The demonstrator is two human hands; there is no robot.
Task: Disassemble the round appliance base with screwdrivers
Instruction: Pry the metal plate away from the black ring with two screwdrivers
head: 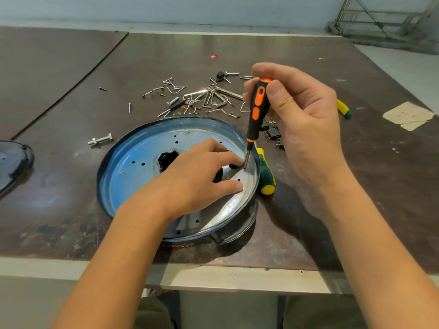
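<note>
The round appliance base lies upside down near the table's front edge, a shiny metal plate with small holes inside a dark rim. My left hand rests on the plate with spread fingers, the forefinger beside the screwdriver's tip. My right hand grips the top of a black and orange screwdriver. The tool stands nearly upright, its tip on a screw at the plate's right side. A green and yellow screwdriver lies just right of the base.
Several loose screws, bolts, hex keys and wire clips are scattered behind the base. A long bolt lies to the left. A dark cover sits at the left edge. Another yellow-green handle lies behind my right hand.
</note>
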